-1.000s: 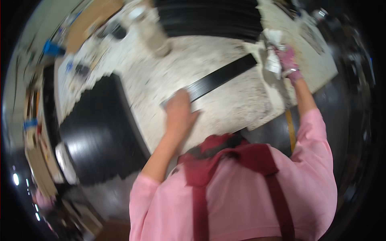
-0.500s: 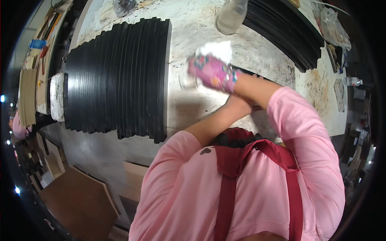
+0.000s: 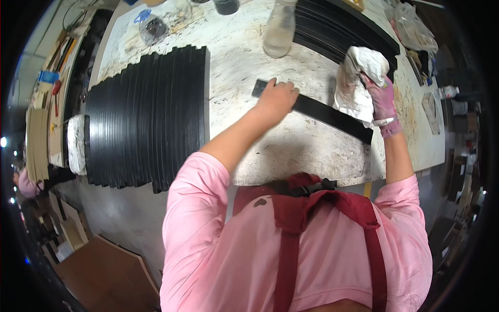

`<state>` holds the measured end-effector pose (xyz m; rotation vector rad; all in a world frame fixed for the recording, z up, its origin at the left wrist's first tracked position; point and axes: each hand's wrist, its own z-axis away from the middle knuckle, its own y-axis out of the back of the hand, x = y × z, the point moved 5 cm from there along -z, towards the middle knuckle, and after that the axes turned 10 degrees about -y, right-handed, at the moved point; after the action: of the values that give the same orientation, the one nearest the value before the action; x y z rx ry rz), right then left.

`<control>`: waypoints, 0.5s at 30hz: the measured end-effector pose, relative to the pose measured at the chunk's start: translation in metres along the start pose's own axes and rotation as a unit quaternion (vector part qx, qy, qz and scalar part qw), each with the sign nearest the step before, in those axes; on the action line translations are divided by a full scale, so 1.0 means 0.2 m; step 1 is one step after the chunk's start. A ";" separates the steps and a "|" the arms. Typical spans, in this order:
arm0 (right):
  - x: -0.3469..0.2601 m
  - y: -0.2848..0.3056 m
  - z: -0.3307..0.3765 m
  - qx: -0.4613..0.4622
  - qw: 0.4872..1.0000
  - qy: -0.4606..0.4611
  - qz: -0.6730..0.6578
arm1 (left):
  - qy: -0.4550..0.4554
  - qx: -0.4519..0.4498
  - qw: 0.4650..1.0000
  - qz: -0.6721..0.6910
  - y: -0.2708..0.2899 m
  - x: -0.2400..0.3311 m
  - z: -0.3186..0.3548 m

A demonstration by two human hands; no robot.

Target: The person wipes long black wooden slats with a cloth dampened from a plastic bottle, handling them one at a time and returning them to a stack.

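Note:
A flat black strip (image 3: 328,116) lies slantwise on the worktable. My bare left hand (image 3: 277,99) is closed over it near its far-left end, with the tip showing past the fingers. My right hand (image 3: 381,97), in a pink glove, grips a bunched white cloth (image 3: 354,86). The cloth hangs over the strip's right part; whether it touches the strip I cannot tell. To the left stands a row of black strips (image 3: 150,114), packed side by side. Further black strips (image 3: 325,31) are stacked beyond the cloth at the back right.
A clear bottle with cloudy liquid (image 3: 279,34) stands beyond my left hand. A blue-topped plastic container (image 3: 152,30) and a dark cup (image 3: 226,5) are at the back of the stained white table (image 3: 234,67). Plastic bags (image 3: 414,31) lie at the far right.
My arms were crossed and are now apart. My right hand has swept from the left to the right with the cloth. My left hand now shows on the strip's left end.

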<state>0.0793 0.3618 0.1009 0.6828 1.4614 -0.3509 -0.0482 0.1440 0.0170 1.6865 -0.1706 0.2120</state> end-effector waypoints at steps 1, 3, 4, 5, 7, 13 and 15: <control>0.09 0.14 0.06 0.043 0.999 -0.002 0.012 | -0.034 -0.039 0.999 0.006 0.07 0.03 -0.02; 0.17 0.26 0.18 0.127 0.988 -0.064 -0.057 | -0.006 -0.142 0.987 0.076 0.08 0.05 0.00; 0.16 0.31 0.25 0.144 0.987 -0.068 -0.025 | 0.014 -0.159 0.979 0.126 0.08 0.06 0.02; 0.15 0.34 0.32 0.168 0.978 -0.093 -0.081 | 0.014 -0.191 0.957 0.220 0.08 0.08 0.03; 0.13 0.44 0.43 0.196 0.971 -0.114 -0.081 | 0.078 -0.238 0.878 0.408 0.11 0.19 0.03; -0.26 0.46 0.69 0.306 0.951 0.016 0.034 | 0.192 -0.157 0.626 0.739 0.21 0.52 -0.15; -0.45 0.34 0.79 0.238 0.945 0.137 0.180 | 0.205 -0.126 0.583 0.776 0.23 0.55 -0.21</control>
<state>0.2354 0.2994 0.1970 1.4147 1.4828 -0.3341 0.0465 0.1801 0.0932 0.6857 -1.2484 1.7728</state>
